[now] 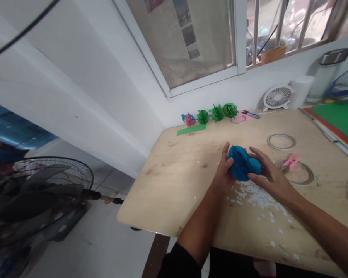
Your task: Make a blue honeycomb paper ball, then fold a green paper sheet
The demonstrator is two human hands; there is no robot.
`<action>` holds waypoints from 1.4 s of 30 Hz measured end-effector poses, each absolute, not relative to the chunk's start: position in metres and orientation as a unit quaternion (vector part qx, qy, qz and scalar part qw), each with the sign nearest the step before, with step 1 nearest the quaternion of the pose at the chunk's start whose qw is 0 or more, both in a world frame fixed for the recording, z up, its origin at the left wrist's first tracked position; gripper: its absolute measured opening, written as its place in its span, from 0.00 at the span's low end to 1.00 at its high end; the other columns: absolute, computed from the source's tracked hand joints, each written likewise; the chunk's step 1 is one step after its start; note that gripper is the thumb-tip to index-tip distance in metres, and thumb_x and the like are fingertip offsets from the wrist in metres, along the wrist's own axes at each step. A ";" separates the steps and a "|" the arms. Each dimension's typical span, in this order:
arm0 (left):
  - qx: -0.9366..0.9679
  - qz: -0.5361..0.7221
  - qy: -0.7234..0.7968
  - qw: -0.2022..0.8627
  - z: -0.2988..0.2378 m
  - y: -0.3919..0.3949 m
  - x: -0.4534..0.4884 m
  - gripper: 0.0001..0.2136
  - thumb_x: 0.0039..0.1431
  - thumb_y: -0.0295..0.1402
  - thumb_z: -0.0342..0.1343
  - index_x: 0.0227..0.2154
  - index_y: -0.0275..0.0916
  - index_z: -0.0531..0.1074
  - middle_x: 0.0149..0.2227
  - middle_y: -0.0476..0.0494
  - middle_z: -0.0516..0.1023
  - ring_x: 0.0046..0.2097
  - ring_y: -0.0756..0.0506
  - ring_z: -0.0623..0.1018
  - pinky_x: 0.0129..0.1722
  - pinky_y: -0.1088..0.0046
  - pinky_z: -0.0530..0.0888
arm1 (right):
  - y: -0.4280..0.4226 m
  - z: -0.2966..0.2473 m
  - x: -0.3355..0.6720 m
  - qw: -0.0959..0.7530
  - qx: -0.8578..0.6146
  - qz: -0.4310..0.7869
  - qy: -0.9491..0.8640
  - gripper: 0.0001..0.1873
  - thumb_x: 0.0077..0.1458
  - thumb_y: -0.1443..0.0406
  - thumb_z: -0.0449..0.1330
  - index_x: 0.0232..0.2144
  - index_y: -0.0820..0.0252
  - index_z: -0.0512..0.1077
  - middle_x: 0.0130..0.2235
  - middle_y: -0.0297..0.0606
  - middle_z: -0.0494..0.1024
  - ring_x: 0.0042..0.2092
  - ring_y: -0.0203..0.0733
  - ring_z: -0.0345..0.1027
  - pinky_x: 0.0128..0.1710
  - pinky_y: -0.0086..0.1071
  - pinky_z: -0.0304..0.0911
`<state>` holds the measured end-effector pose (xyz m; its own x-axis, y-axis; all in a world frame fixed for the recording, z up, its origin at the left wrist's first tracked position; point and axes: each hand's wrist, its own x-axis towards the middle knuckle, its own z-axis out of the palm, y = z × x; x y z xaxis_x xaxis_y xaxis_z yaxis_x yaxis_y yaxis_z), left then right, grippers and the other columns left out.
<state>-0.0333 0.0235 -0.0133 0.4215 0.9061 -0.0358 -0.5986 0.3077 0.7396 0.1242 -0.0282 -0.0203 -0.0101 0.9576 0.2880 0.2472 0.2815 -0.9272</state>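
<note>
A blue folded-paper ornament [240, 164], with layered round petals, is held between both hands above the wooden table. My left hand [225, 170] grips its left side, thumb pressed against the paper and one finger pointing up. On the other side, my right hand [268, 172] has its thumb and fingers closed on a rounded blue flap. Many small white paper bits [253, 195] lie scattered on the table just below the hands. To the right, a pink clip [291, 161] rests across a metal ring [309, 179].
Along the wall stand several green paper ornaments [217, 112] and a pink-and-blue one [189, 119]. A green strip [191, 130], blue-handled snips [251, 114], a second ring [281, 141], a small white fan [277, 97] and coloured sheets [339, 119] lie around. A floor fan [40, 197] stands left.
</note>
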 end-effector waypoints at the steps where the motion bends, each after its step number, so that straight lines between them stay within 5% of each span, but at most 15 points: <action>1: 0.334 0.486 0.238 0.772 -0.014 0.024 -0.033 0.47 0.42 0.49 0.71 0.65 0.50 0.56 0.55 0.40 0.74 0.58 0.35 0.73 0.59 0.53 0.68 | -0.028 -0.020 0.124 0.511 -0.485 0.349 -0.618 0.40 0.57 0.51 0.63 0.67 0.49 0.55 0.61 0.51 0.69 0.52 0.53 0.74 0.47 0.45 0.74; 10: 0.319 0.499 0.323 0.738 -0.017 0.029 -0.027 0.44 0.44 0.52 0.71 0.63 0.47 0.61 0.51 0.41 0.77 0.51 0.37 0.78 0.49 0.62 0.75 | -0.026 -0.026 0.121 0.518 -0.543 0.243 -0.615 0.44 0.55 0.48 0.63 0.68 0.53 0.53 0.58 0.53 0.72 0.52 0.55 0.73 0.46 0.49 0.73; 15: 0.322 0.504 0.331 0.730 -0.020 0.027 -0.024 0.42 0.45 0.55 0.69 0.62 0.46 0.63 0.54 0.40 0.76 0.54 0.37 0.76 0.53 0.61 0.74 | -0.026 -0.030 0.120 0.478 -0.564 0.154 -0.656 0.45 0.57 0.50 0.61 0.69 0.56 0.50 0.56 0.53 0.73 0.50 0.55 0.74 0.44 0.49 0.73; 24: 0.399 0.487 0.330 0.703 -0.019 0.027 -0.033 0.50 0.36 0.43 0.76 0.65 0.49 0.59 0.49 0.43 0.77 0.52 0.38 0.77 0.56 0.57 0.70 | -0.030 -0.022 0.123 0.465 -0.537 0.101 -0.697 0.39 0.60 0.51 0.58 0.68 0.56 0.54 0.54 0.50 0.76 0.51 0.56 0.74 0.50 0.52 0.70; 31: 0.464 0.337 0.200 0.795 -0.006 0.024 -0.053 0.55 0.32 0.46 0.77 0.66 0.48 0.57 0.47 0.37 0.80 0.54 0.30 0.78 0.55 0.51 0.71 | -0.026 -0.009 0.135 0.569 -0.564 0.204 -0.562 0.19 0.63 0.51 0.55 0.47 0.54 0.76 0.44 0.42 0.82 0.47 0.50 0.77 0.47 0.44 0.72; 34: 0.462 0.309 0.165 0.815 -0.002 0.021 -0.054 0.55 0.33 0.48 0.76 0.66 0.47 0.57 0.49 0.34 0.80 0.56 0.28 0.76 0.56 0.48 0.70 | -0.023 -0.007 0.137 0.571 -0.568 0.239 -0.543 0.18 0.60 0.49 0.58 0.38 0.54 0.79 0.39 0.40 0.83 0.42 0.50 0.78 0.42 0.42 0.74; 42: 0.442 0.313 0.127 0.831 -0.007 0.022 -0.052 0.54 0.36 0.52 0.72 0.67 0.47 0.55 0.54 0.31 0.77 0.58 0.27 0.74 0.56 0.44 0.68 | -0.022 -0.003 0.134 0.597 -0.546 0.327 -0.488 0.18 0.51 0.47 0.65 0.34 0.54 0.81 0.37 0.40 0.84 0.39 0.49 0.78 0.39 0.40 0.75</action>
